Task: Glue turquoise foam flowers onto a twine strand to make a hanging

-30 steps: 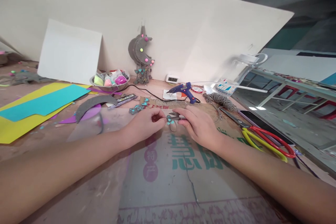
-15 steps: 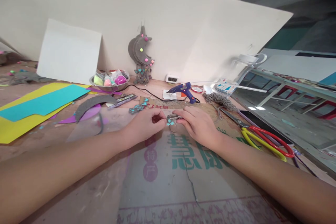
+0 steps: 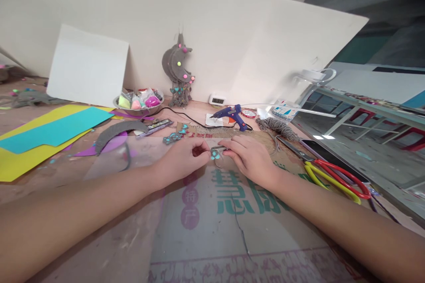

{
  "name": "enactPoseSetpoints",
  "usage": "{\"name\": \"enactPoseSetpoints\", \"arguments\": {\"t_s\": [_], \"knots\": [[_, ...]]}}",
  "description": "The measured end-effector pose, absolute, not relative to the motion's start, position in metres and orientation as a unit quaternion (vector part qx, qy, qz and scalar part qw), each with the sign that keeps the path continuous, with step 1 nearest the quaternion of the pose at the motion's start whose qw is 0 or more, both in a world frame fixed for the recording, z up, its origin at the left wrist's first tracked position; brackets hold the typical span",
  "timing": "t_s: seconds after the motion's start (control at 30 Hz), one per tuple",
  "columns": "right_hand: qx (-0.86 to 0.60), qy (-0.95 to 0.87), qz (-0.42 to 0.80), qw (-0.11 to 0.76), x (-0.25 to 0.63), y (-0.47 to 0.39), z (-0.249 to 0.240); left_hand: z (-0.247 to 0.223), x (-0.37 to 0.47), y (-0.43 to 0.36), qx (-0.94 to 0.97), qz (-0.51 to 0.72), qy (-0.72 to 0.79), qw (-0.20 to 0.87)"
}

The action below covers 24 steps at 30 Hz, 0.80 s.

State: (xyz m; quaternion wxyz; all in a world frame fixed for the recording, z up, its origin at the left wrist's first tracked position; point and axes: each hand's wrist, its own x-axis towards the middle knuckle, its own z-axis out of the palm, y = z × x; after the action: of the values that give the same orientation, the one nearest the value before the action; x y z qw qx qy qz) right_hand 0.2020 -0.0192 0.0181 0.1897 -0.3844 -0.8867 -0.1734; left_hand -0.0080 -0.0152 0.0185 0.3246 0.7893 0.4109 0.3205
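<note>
Between my two hands is a small grey piece with turquoise bits, low over the plastic-covered work surface. My left hand is closed in a pinch at the left edge of this piece. My right hand pinches a small, thin metal-looking tool, its tip reaching over the piece; its exact kind is too small to make out. A dark cord lies below the hands on the printed plastic sheet. Just beyond my left hand are more grey pieces with turquoise bits.
Behind the hands lie a blue glue gun and a bundle of grey yarn. Scissors and a phone are at the right. A bowl of coloured bags, coloured sheets and a hanging moon ornament stand left and back.
The hands stay nearly in place. The piece between them is turned slightly, its turquoise bits showing a little differently, and the view shifts very slightly.
</note>
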Motion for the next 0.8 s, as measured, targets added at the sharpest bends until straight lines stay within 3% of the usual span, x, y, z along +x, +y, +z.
{"name": "enactPoseSetpoints", "arguments": {"t_s": [0.23, 0.47, 0.57, 0.8], "knots": [[-0.463, -0.829, -0.092, 0.3, 0.211, -0.008, 0.021, 0.021, -0.007, -0.017, 0.777, 0.312, 0.423, 0.347], [-0.517, -0.807, -0.049, 0.282, 0.23, 0.01, 0.028, 0.018, -0.008, -0.014, 0.756, 0.325, 0.43, 0.37], [-0.498, -0.803, 0.035, 0.324, 0.215, -0.004, 0.039, 0.019, -0.008, -0.014, 0.749, 0.346, 0.428, 0.369], [-0.493, -0.772, 0.229, 0.328, 0.177, -0.032, 0.031, 0.017, -0.008, -0.013, 0.745, 0.381, 0.413, 0.36]]}}
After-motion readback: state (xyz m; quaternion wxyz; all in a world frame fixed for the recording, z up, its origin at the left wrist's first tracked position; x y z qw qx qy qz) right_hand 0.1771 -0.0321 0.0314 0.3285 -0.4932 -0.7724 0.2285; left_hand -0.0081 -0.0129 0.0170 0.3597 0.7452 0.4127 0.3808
